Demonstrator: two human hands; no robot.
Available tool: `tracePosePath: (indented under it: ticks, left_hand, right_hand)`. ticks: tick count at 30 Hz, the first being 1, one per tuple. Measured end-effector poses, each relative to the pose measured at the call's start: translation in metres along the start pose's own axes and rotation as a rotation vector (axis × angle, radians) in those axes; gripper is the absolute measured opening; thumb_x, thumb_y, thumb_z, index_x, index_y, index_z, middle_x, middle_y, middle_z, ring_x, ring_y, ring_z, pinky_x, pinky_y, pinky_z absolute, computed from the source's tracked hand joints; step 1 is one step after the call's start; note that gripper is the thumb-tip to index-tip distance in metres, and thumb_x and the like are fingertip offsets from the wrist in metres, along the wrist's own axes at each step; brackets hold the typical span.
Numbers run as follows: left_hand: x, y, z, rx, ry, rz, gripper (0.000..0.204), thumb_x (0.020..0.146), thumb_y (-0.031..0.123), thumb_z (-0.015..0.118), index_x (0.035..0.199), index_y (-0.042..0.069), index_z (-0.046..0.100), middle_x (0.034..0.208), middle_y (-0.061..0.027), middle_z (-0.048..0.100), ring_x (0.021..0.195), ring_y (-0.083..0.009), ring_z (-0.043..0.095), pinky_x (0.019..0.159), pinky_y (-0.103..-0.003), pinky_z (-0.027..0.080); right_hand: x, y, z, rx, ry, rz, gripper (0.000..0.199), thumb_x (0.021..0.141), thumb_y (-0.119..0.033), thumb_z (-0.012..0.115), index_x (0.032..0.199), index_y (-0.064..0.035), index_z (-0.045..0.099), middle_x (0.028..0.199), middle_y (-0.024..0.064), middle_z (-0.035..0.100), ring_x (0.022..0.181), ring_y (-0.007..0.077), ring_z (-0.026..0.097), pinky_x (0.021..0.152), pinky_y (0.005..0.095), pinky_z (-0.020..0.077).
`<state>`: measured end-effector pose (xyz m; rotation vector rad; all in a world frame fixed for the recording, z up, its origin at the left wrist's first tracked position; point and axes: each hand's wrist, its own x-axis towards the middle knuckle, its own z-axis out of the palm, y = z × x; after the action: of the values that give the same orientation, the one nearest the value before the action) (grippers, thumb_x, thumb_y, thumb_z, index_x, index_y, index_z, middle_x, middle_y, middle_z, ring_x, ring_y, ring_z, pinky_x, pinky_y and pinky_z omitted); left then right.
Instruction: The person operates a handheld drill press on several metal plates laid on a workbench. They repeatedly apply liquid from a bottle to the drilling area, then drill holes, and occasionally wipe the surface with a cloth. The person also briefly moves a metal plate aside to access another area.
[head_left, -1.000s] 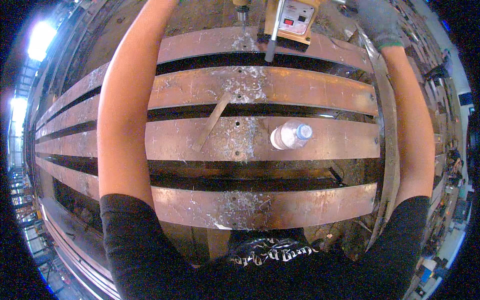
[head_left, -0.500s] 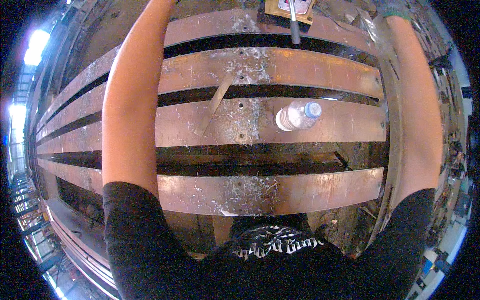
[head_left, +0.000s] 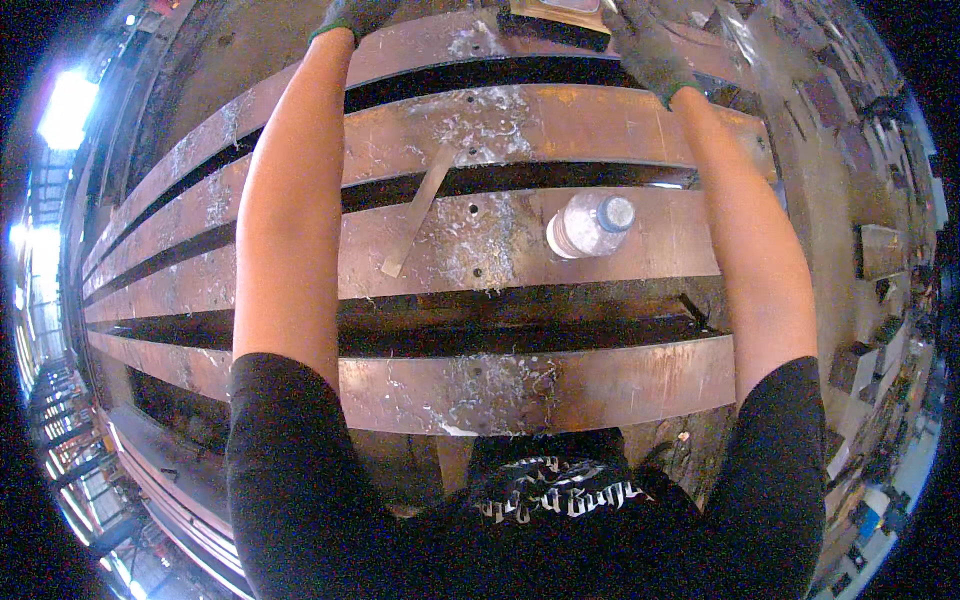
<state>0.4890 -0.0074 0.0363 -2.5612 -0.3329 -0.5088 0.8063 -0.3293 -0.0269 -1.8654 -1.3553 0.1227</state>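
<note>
Both hands reach to the far edge of the picture, in dark gloves with green cuffs. My left hand (head_left: 362,14) is at the top over the far steel bar, partly cut off, so its fingers do not show. My right hand (head_left: 652,62) is smeared by motion beside a yellowish box-shaped device (head_left: 556,24), whose top is out of view. Whether the hand grips the device's lever cannot be made out. Several flat rusty steel bars (head_left: 600,128) lie side by side with gaps between them, drilled with small holes and strewn with metal shavings.
A clear plastic bottle with a blue-rimmed cap (head_left: 592,226) stands on one bar between my forearms. Left of it a thin flat metal strip (head_left: 418,212) lies across the bars. Metal blocks (head_left: 882,250) sit along the right side.
My right hand has swung inward to the device, and its lever no longer shows. My left hand has come partly into view. The view has shifted slightly.
</note>
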Motion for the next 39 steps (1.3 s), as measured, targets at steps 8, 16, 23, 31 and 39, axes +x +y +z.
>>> tracePosePath:
  ticks: [8, 16, 23, 31, 39]
  left_hand:
    - [0.033, 0.084, 0.028, -0.542, -0.244, -0.295, 0.037, 0.109, 0.021, 0.043, 0.14, 0.008, 0.058, 0.135, -0.0163, 0.062, 0.129, -0.0289, 0.057, 0.106, -0.04, 0.046]
    - [-0.006, 0.051, 0.13, 0.634, -0.134, 0.266, 0.043, 0.109, 0.017, 0.034, 0.147, 0.003, 0.051, 0.137, -0.0099, 0.061, 0.133, -0.0227, 0.049, 0.112, -0.039, 0.036]
    - [0.006, 0.069, 0.109, 0.723, -0.161, 0.308, 0.036, 0.109, 0.017, 0.037, 0.137, 0.003, 0.056, 0.127, -0.009, 0.062, 0.124, -0.0229, 0.052, 0.107, -0.037, 0.039]
    - [0.009, 0.092, 0.086, 0.658, -0.154, 0.333, 0.035, 0.11, 0.03, 0.043, 0.128, 0.007, 0.062, 0.128, -0.0161, 0.065, 0.127, -0.0287, 0.057, 0.105, -0.04, 0.042]
    - [0.034, 0.137, 0.025, -0.311, -0.277, -0.329, 0.044, 0.105, 0.032, 0.046, 0.139, 0.007, 0.059, 0.153, -0.0146, 0.052, 0.145, -0.031, 0.044, 0.117, -0.047, 0.036]
  right_hand:
    - [-0.041, -0.043, -0.086, -0.764, 0.274, -0.171, 0.047, 0.102, -0.048, 0.055, 0.141, -0.0228, 0.062, 0.134, 0.0194, 0.065, 0.117, 0.039, 0.064, 0.099, 0.0537, 0.0483]
    - [-0.006, -0.068, -0.102, -0.408, 0.115, -0.475, 0.036, 0.101, -0.027, 0.062, 0.132, -0.0094, 0.065, 0.129, 0.0167, 0.067, 0.111, 0.038, 0.066, 0.098, 0.0448, 0.0514]
    - [-0.005, -0.057, -0.11, -0.388, 0.152, -0.548, 0.036, 0.1, -0.026, 0.063, 0.131, -0.0076, 0.065, 0.124, 0.0192, 0.069, 0.108, 0.0373, 0.068, 0.095, 0.0426, 0.0534]
    - [-0.007, -0.062, -0.116, -0.363, -0.019, -0.261, 0.044, 0.101, -0.034, 0.063, 0.141, -0.0162, 0.061, 0.125, 0.0166, 0.07, 0.111, 0.0337, 0.068, 0.097, 0.0415, 0.0527]
    - [-0.013, -0.082, -0.129, -0.433, -0.114, -0.079, 0.041, 0.101, -0.034, 0.062, 0.137, -0.0146, 0.061, 0.115, 0.0181, 0.072, 0.103, 0.0349, 0.07, 0.091, 0.0435, 0.0531]
